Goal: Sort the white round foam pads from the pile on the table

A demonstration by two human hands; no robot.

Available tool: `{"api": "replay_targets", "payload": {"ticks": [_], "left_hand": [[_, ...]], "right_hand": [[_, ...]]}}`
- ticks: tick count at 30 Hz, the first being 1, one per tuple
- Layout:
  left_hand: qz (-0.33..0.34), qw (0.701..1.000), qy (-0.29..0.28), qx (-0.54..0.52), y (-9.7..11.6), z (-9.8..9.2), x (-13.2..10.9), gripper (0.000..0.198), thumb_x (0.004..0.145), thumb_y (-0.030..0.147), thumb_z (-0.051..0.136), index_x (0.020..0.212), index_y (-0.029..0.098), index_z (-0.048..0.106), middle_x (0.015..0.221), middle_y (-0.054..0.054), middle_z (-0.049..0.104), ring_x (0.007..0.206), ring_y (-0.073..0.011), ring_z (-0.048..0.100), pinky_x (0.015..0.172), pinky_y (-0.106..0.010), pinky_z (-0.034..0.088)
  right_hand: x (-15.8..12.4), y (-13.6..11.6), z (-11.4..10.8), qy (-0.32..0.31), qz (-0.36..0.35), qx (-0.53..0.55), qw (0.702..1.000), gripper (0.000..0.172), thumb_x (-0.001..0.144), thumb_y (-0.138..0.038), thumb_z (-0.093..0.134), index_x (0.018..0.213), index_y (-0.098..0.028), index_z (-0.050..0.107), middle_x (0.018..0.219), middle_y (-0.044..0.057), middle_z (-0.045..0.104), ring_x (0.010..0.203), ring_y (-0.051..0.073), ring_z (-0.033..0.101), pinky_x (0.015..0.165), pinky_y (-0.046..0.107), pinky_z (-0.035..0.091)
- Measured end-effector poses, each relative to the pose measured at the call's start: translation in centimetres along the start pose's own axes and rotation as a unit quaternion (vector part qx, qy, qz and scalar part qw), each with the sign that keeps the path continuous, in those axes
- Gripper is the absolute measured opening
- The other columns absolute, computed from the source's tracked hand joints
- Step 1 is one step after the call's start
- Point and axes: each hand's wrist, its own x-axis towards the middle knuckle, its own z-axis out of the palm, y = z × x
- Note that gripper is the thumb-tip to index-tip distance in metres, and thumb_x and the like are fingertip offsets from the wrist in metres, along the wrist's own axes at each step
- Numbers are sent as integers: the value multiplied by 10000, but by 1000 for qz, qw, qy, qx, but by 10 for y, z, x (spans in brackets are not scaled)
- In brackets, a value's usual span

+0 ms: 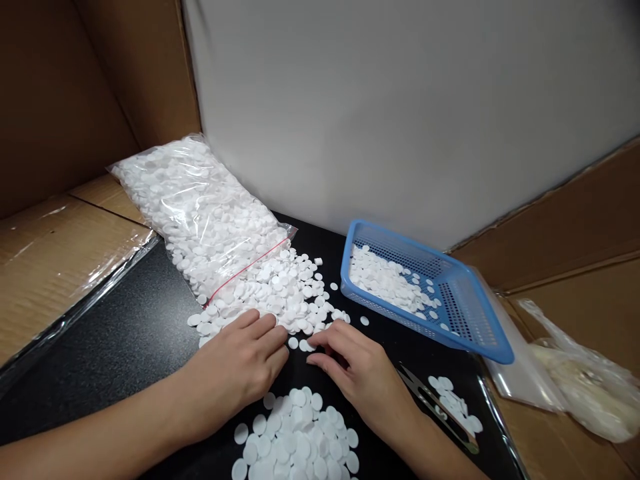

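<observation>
A large clear bag (195,207) of small white discs lies tilted at the left, its red-edged mouth open and discs spilled out in a heap (280,287). My left hand (250,357) rests at the heap's near edge, fingers curled together and pointing down; whatever is under them is hidden. Just right of it, my right hand (350,360) has thumb and forefinger apart beside a few loose discs (305,345), with nothing visibly held. A second pile of discs (300,440) lies nearest to me, below both hands.
A blue basket (480,333) with discs inside stands at the right. Scissors (440,410) lie beside a small disc group (455,403) near my right forearm. Farther right are a plastic sheet (525,373) and a clear bag (590,393) on cardboard. A pale wall (400,120) rises behind.
</observation>
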Motion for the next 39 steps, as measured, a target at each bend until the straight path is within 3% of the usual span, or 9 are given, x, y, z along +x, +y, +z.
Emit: {"api": "replay_targets", "payload": {"ticks": [3, 7, 10, 13, 19, 29, 33, 39], "left_hand": [[-68, 989, -7, -135, -4, 2, -2, 181, 923, 79, 562, 786, 164, 643, 753, -5, 596, 725, -182, 501, 683, -328, 323], [-150, 945, -57, -285, -5, -6, -4, 136, 871, 90, 609, 813, 204, 653, 782, 25, 597, 789, -166, 538, 765, -305, 368], [-188, 927, -106, -305, 1, -13, -4, 155, 823, 75, 629, 744, 208, 643, 784, 24, 588, 831, -179, 546, 792, -314, 378], [-195, 930, -138, -279, 4, -14, -4, 146, 849, 103, 620, 743, 201, 640, 807, 7, 600, 854, -199, 547, 797, -335, 380], [-195, 944, -101, -247, -1, -9, -5, 134, 905, 138, 593, 793, 205, 624, 816, 4, 632, 830, -203, 546, 777, -346, 369], [-194, 944, -13, -266, -7, -4, -8, 231, 982, 122, 449, 955, 232, 650, 893, -7, 674, 825, -192, 590, 755, -334, 410], [-209, 940, -3, -269, -7, -7, -8, 243, 1008, 130, 414, 1020, 246, 626, 948, -11, 655, 874, -188, 590, 768, -319, 424], [-215, 934, 0, -285, -4, -9, -9, 219, 960, 77, 395, 882, 224, 538, 886, 4, 620, 819, -179, 545, 720, -298, 413]], "right_hand": [[-1, 1, -1, 5, -15, -10, 1000, 86, 937, -128, 617, 914, -191, 670, 802, 12, 620, 679, 154, 609, 610, 247, 451], [0, -4, -3, 4, 8, 30, 999, 137, 930, -122, 589, 837, -194, 660, 757, 1, 603, 630, 135, 572, 565, 229, 420], [1, -11, -6, -45, 70, 81, 993, 158, 880, -115, 643, 747, -200, 642, 670, -34, 559, 565, 114, 514, 521, 210, 384], [3, -15, -9, -84, 126, 78, 985, 206, 872, -140, 674, 688, -197, 602, 624, -51, 529, 554, 111, 480, 513, 211, 352], [2, -16, -16, -115, 171, 27, 978, 279, 921, -202, 633, 662, -204, 529, 598, -54, 517, 553, 118, 459, 519, 225, 322], [-2, -11, -23, -104, 139, -24, 985, 328, 958, -235, 542, 638, -220, 471, 559, -39, 524, 490, 124, 451, 445, 227, 287], [-1, -12, -25, -74, 125, 6, 989, 233, 948, -108, 485, 753, -232, 522, 671, -27, 601, 580, 150, 551, 518, 236, 377], [-1, -20, -24, -85, 70, 95, 989, 268, 905, 8, 443, 852, -229, 555, 866, -1, 639, 783, 164, 615, 695, 261, 475]]}}
